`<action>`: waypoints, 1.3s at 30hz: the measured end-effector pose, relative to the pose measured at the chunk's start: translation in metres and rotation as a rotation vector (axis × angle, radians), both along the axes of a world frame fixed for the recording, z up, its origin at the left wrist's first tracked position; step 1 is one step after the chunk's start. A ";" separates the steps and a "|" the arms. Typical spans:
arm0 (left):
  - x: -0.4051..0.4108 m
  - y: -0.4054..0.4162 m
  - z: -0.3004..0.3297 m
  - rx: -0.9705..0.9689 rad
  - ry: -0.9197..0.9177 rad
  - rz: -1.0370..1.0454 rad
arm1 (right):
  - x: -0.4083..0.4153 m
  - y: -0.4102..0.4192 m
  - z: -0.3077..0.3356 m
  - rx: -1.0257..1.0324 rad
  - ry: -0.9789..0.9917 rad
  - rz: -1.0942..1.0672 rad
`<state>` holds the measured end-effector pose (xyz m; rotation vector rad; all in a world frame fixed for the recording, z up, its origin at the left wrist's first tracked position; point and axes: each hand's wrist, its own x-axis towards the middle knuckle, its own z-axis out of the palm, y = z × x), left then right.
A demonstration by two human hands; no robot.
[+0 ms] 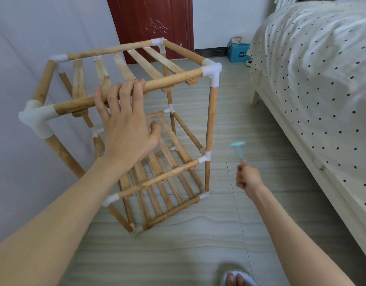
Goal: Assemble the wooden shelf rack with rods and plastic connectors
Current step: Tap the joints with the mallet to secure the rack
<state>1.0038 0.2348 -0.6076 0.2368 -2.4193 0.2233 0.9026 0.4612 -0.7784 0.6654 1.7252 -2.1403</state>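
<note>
The wooden shelf rack (210, 120) stands on the tiled floor against the left wall, three slatted tiers joined by white plastic connectors (212, 72). My left hand (126, 120) lies over the front top rod (173, 80), fingers draped across it and thumb spread below. My right hand (247, 177) is lower and to the right of the rack, gripping the handle of a small light-blue plastic mallet (237, 147), which is motion-blurred and points up toward the rack's front right post.
A bed (322, 79) with a dotted white cover fills the right side, its frame close to the rack. A dark red door (151, 23) and a blue box (237, 51) are at the back. My slippered foot (236, 278) shows at the bottom.
</note>
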 end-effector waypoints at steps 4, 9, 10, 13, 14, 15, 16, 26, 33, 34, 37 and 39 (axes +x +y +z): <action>0.000 0.001 0.000 0.003 0.002 0.004 | -0.012 0.007 0.004 0.073 0.015 0.243; -0.002 -0.001 -0.001 0.005 0.022 -0.001 | -0.009 0.006 0.000 0.111 0.087 0.088; -0.003 0.000 -0.001 0.008 0.024 -0.002 | -0.001 0.003 -0.001 0.108 0.058 0.157; -0.003 0.000 -0.002 0.011 0.022 -0.001 | 0.012 0.003 -0.015 0.022 0.039 0.194; -0.003 0.000 -0.002 0.010 0.021 0.002 | 0.013 0.003 -0.011 -0.046 0.023 0.029; -0.003 0.001 -0.002 0.007 0.021 0.003 | 0.017 0.002 -0.007 -0.055 0.022 -0.113; -0.004 0.001 -0.002 0.006 0.021 0.005 | 0.020 -0.002 -0.010 -0.014 0.035 -0.164; -0.006 0.006 -0.002 0.018 0.008 0.021 | 0.060 -0.051 -0.009 -0.023 0.011 -0.009; -0.011 0.006 0.004 0.057 0.010 0.024 | 0.039 -0.047 -0.006 0.084 0.111 -0.035; -0.012 0.007 0.004 0.066 0.014 0.020 | 0.029 -0.045 -0.002 0.082 0.160 -0.070; -0.012 0.007 0.002 0.047 0.012 0.010 | -0.003 -0.046 0.015 0.090 0.308 -0.041; -0.011 0.002 -0.001 0.018 0.007 0.005 | -0.022 -0.053 0.032 -0.003 0.366 0.022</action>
